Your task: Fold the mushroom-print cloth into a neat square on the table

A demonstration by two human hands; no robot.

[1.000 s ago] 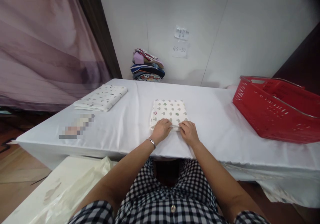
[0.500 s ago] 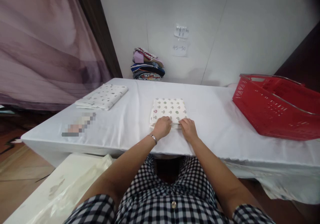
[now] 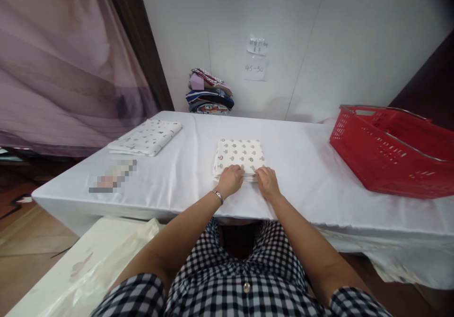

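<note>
A folded white cloth (image 3: 241,154) printed with small grey, red and green tree-like shapes lies flat on the white-covered table (image 3: 198,166) in front of me. My left hand (image 3: 231,180) is closed on its near edge, left of the middle, with a silver band at the wrist. At the near right corner, my right hand (image 3: 267,182) pinches the same edge. Several folded layers show between the two hands. The undersides of my fingers are hidden.
Another folded patterned cloth (image 3: 145,137) lies at the table's left, with a pixelated item (image 3: 113,176) nearer me. A red plastic basket (image 3: 386,156) stands at the right. Behind the table is a stack of folded fabrics (image 3: 209,92). A white surface with plastic (image 3: 106,260) sits lower left.
Almost nothing differs. My right hand has shifted very slightly at the cloth's edge, and both hands remain on it.
</note>
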